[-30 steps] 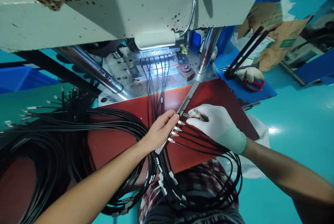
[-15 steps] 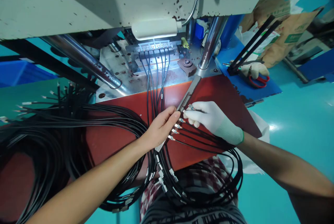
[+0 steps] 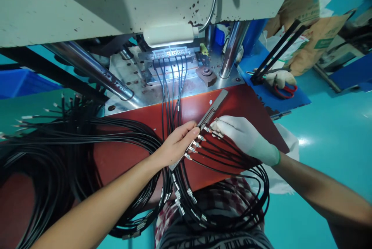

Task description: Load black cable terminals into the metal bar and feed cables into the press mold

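Observation:
My bare left hand point(image 3: 177, 144) is closed around a long metal bar point(image 3: 219, 100), thumb on top, holding it slantwise over the red work surface. Several metal cable connectors point(image 3: 197, 144) sit in a row along the bar's right edge, their black cables point(image 3: 221, 160) running off to the right. My right hand point(image 3: 244, 134), in a white glove, pinches a cable end with a small metal connector point(image 3: 216, 119) just right of the bar. A gap separates this connector from the bar's upper part. The gloved fingers partly hide the cable behind it.
Ahead stands a press with steel columns point(image 3: 232, 49) and a lit mould point(image 3: 171, 63) with several cables in it. A white lamp point(image 3: 168, 35) hangs above. Bundled black cables point(image 3: 124, 134) cover the left side. Red-handled scissors point(image 3: 289, 92) lie on a blue shelf point(image 3: 299, 103).
My right hand has shifted slightly right and down with its cable end. A connector in the bar near my left thumb shows more clearly. The bar's far end has tilted slightly right.

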Demonstrator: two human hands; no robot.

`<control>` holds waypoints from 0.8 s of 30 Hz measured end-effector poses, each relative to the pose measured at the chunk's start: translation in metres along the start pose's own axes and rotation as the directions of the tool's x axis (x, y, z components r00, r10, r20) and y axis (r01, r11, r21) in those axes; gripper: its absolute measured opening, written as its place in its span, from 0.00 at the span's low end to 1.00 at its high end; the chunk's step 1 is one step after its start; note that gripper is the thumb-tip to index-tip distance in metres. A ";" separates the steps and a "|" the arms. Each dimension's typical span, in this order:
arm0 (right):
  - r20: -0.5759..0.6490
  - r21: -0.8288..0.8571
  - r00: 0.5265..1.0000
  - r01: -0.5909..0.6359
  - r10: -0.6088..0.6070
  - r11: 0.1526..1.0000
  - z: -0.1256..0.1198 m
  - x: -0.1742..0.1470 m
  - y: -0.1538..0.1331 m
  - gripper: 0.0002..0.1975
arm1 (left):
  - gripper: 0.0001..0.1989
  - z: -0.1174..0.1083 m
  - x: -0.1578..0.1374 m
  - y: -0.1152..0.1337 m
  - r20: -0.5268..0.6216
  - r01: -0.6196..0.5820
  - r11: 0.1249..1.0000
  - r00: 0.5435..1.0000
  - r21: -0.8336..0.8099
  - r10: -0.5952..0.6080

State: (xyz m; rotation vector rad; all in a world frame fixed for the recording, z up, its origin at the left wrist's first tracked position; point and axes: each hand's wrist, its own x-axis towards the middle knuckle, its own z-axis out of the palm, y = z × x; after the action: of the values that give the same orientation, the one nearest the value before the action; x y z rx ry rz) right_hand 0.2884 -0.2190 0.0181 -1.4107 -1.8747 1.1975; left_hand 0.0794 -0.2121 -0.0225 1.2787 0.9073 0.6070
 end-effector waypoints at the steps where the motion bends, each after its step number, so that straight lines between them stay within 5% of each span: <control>1: 0.028 -0.020 1.000 -0.007 0.007 1.000 0.000 0.002 0.000 0.17 | 0.21 0.000 0.000 0.000 0.007 0.004 1.000 1.000 -0.003 -0.004; 9: 0.168 0.110 0.984 -0.084 0.064 0.990 -0.003 0.008 -0.006 0.18 | 0.19 -0.003 0.001 0.002 0.029 -0.043 0.996 0.999 0.081 0.041; 17: 0.201 0.045 0.979 0.022 -0.030 0.999 -0.001 0.010 -0.001 0.17 | 0.16 0.000 -0.002 0.007 0.028 -0.119 0.947 0.993 0.298 0.116; 24: 0.057 0.440 0.990 -0.138 0.126 0.887 -0.025 -0.007 0.025 0.23 | 0.17 -0.002 0.002 0.002 0.023 -0.072 0.978 0.997 0.195 0.068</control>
State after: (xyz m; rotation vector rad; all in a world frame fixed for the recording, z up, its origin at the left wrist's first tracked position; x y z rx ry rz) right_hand 0.3233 -0.2145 0.0095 -1.2790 -1.4097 1.5968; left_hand 0.0784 -0.2090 -0.0210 1.4956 0.9291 0.5720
